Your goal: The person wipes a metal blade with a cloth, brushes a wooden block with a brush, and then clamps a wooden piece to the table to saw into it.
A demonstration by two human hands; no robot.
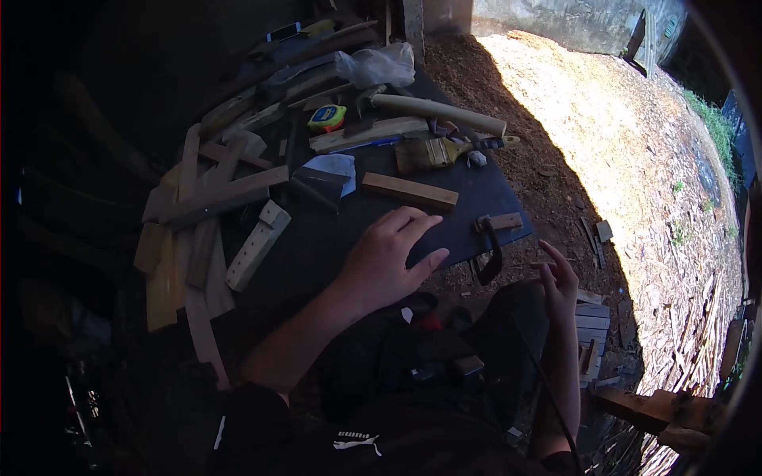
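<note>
My left hand (389,252) is over the dark tabletop (317,246), its thumb and fingers apart with nothing between them. Just beyond its fingertips lies a short rectangular wooden block (409,191). My right hand (560,279) is raised off the table's right corner, fingers partly bent and holding nothing that I can see. Between the two hands, a dark curved metal piece, perhaps a clamp (494,258), hangs at the table edge beside a small wooden piece (506,221). Neither hand touches the block or the metal piece.
A wide paintbrush (429,155), a tape measure (326,118), a wooden stick or tube (440,112) and a plastic bag (377,67) lie farther back. Crossed wooden pieces (226,196) crowd the left side, near a drilled block (258,246). Wood shavings (587,103) cover the ground.
</note>
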